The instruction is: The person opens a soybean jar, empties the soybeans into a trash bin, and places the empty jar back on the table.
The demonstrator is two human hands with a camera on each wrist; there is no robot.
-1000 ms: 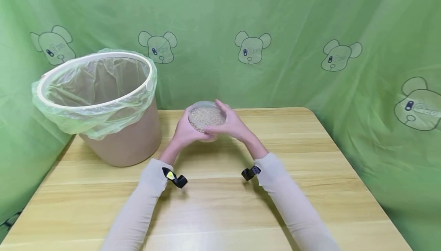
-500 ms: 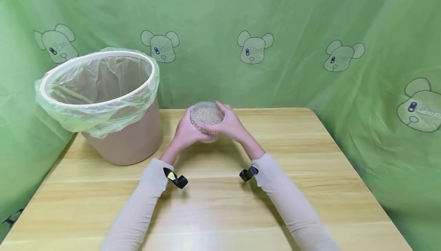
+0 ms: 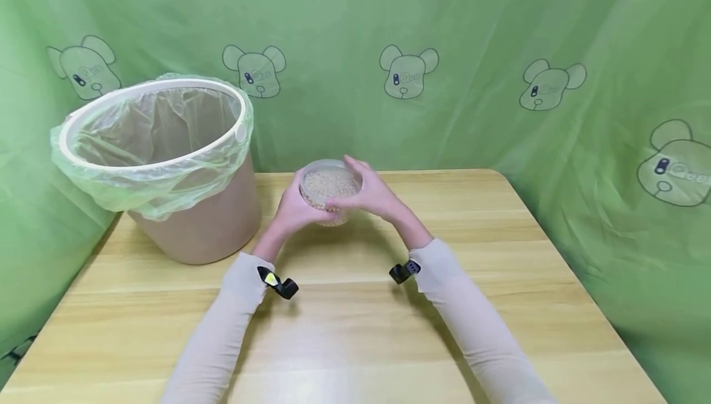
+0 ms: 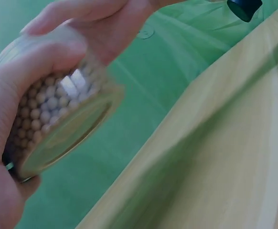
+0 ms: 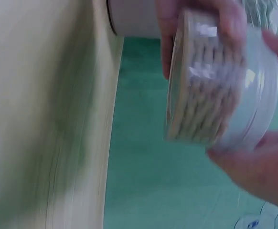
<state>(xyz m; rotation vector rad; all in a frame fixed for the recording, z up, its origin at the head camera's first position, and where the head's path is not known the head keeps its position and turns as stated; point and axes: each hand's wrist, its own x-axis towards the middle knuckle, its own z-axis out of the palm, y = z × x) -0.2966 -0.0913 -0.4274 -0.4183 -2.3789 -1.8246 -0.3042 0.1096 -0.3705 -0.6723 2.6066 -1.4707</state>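
Note:
Both hands hold a clear round plastic tub (image 3: pixel 331 183) above the table, its top tilted toward me in the head view. Small beige balls (image 4: pixel 48 105) fill its lower part. My left hand (image 3: pixel 297 210) grips the body from the left, with the thumb across its side in the left wrist view. From the right, my right hand (image 3: pixel 374 194) grips the upper part, thumb and fingers around the translucent rim (image 5: pixel 265 90). Whether that rim is a separate lid, I cannot tell. The balls look blurred into streaks in the right wrist view. Some fingertips are hidden behind the tub.
A pinkish bin (image 3: pixel 208 225) lined with a thin pale green bag (image 3: pixel 222 179) stands at the left of the wooden table (image 3: pixel 333 342). Green curtains (image 3: pixel 333 21) printed with bear heads hang behind and at both sides.
The whole head view shifts slightly. Both hands keep hold of the tub in nearly the same place; the right thumb and fingers have moved a little at its rim.

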